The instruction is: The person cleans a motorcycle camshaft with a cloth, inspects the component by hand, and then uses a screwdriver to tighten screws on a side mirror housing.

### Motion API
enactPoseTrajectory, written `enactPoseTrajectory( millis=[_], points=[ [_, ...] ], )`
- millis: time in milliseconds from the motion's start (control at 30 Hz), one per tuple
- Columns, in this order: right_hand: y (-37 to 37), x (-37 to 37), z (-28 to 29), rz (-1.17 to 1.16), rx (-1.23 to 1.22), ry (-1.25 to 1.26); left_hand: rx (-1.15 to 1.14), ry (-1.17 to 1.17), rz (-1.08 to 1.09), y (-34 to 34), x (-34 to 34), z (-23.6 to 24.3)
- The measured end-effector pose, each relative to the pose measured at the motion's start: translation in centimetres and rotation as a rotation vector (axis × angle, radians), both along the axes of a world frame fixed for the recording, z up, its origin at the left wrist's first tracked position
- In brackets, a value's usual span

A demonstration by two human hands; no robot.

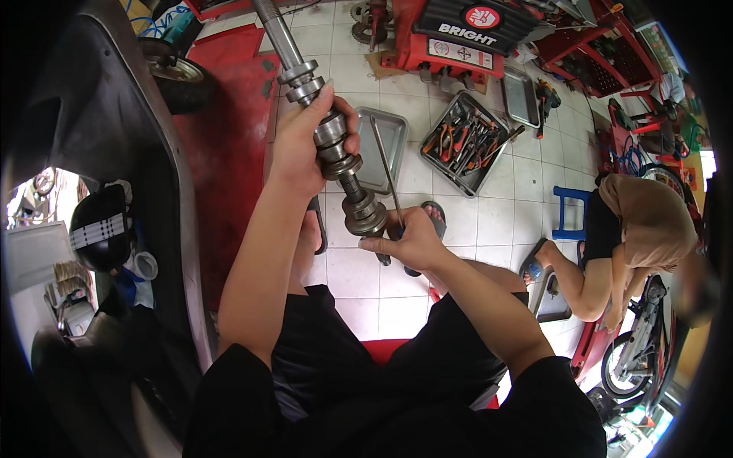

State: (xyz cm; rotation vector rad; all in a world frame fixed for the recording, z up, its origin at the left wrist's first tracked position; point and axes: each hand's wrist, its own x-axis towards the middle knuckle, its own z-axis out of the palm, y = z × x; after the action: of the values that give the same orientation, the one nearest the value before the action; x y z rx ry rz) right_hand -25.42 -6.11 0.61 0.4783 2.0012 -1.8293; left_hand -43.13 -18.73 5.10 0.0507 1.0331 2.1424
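A long steel shaft with several thick collars and rings (332, 133) slants across the middle of the view, its upper end running out past the top edge. Around its middle wrap the fingers of my left hand (299, 145). My right hand (418, 238) is closed at the shaft's lower end, the thumb lying against it. The same hand also grips a screwdriver (387, 172), whose thin blade points up and away. Most of its dark handle is hidden in the palm.
A tool tray (443, 174) full of pliers and other hand tools lies on the tiled floor ahead, near a grey metal tray (395, 164). A red platform (229, 137) and dark vehicle bodywork (153, 114) stand left. At right, a person (645, 217) bends beside a blue stool (561, 214).
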Motion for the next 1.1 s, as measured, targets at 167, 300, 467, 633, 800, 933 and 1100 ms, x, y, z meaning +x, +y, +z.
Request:
enactPoseTrajectory(
  millis=[167,300,467,633,800,933,1100],
  points=[
    [-0.2,0.0,1.3,-0.005,-0.005,0.009,-0.01,-0.062,0.004,-0.1,-0.7,-1.1],
    [-0.4,-0.3,1.1,-0.027,-0.023,0.028,0.008,-0.079,0.022,-0.3,-1.1,-1.6],
    [-0.1,0.9,-3.1,-0.084,0.065,0.166,-0.029,-0.02,0.055,0.0,-0.4,-0.7],
    [-0.9,1.7,-2.9,-0.164,-0.008,0.268,-0.106,0.191,0.082,0.4,1.8,3.5],
    [-0.7,1.4,-0.4,-0.142,-0.24,0.548,-0.025,0.726,-0.046,-0.9,3.6,8.7],
    [0.9,1.9,-0.5,-0.11,-0.178,0.589,-0.187,0.836,0.008,-1.4,1.1,13.3],
    [0.7,2.8,-0.2,-0.119,-0.255,0.43,0.22,0.489,-0.204,-1.4,1.3,14.5]
  ],
)
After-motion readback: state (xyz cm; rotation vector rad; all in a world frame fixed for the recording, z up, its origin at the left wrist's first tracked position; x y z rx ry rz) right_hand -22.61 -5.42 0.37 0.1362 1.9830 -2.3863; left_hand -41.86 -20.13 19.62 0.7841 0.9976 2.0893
